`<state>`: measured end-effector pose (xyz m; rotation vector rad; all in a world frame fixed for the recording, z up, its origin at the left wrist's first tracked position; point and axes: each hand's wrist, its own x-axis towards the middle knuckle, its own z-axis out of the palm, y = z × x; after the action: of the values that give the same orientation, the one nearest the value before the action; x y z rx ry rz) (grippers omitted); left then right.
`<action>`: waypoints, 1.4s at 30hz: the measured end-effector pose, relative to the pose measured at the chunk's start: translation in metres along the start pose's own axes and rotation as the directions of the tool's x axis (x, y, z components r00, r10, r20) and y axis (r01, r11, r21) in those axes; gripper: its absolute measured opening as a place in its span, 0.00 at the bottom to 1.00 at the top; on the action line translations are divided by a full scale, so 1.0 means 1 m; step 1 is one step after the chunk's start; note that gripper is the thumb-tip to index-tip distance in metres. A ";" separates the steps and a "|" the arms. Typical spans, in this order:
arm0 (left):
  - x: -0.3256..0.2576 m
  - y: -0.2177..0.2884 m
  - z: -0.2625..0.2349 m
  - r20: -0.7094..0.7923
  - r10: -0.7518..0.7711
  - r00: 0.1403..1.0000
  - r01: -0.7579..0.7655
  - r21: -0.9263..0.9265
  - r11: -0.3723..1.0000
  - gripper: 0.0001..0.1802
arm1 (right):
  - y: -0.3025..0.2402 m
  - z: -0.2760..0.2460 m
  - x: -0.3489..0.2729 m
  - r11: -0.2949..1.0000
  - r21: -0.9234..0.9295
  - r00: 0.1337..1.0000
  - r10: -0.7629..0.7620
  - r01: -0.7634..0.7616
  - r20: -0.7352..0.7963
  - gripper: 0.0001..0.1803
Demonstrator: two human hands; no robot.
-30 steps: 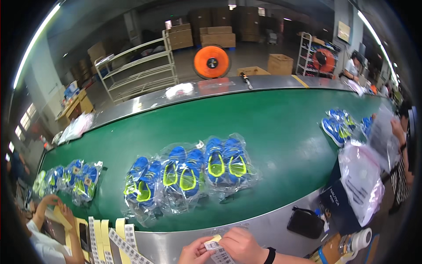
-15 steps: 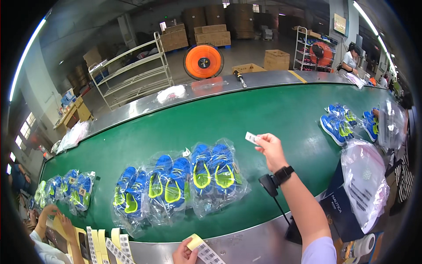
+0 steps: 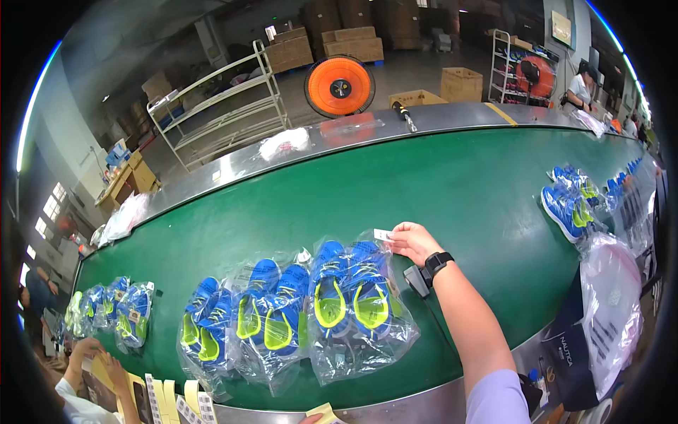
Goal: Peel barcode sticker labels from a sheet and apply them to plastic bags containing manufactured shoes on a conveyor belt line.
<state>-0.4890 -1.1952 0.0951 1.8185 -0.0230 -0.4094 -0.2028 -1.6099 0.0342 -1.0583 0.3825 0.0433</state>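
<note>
My right hand [image 3: 415, 244], a black band on its wrist, pinches a small white label [image 3: 383, 234] at the toe end of the nearest bagged pair of blue sneakers [image 3: 351, 300]. Whether the label touches the clear bag, I cannot tell. Just a bit of my left hand [image 3: 311, 419] shows at the lower edge, with a yellow-backed strip of labels [image 3: 326, 413] in its fingers. Two more bagged pairs, a middle pair [image 3: 272, 304] and a left pair [image 3: 207, 319], lie alongside on the green conveyor belt [image 3: 452, 184]. All have lime-green linings.
At the lower left, another person's hands [image 3: 106, 367] are beside hanging label strips [image 3: 166, 403]. More bagged shoes [image 3: 133, 316] lie at far left, others [image 3: 565, 205] at right near a stack of clear bags [image 3: 609, 304]. A screwdriver-like tool [image 3: 405, 116] rests on the metal ledge.
My right hand has brought the label left and down to the nearest bagged pair. My left hand and its strip have dropped mostly out of view. The whole view has shifted slightly.
</note>
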 end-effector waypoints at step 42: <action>0.000 0.005 0.038 -0.020 -0.105 0.994 0.105 -0.027 0.994 0.25 | -0.143 -0.354 -0.165 -0.178 -0.406 0.422 -0.622 -0.896 -0.659 0.15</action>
<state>-0.4985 -1.2323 0.0912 1.8033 0.0922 -0.4627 -0.4273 -1.9599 0.0558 -2.7882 1.9808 0.1270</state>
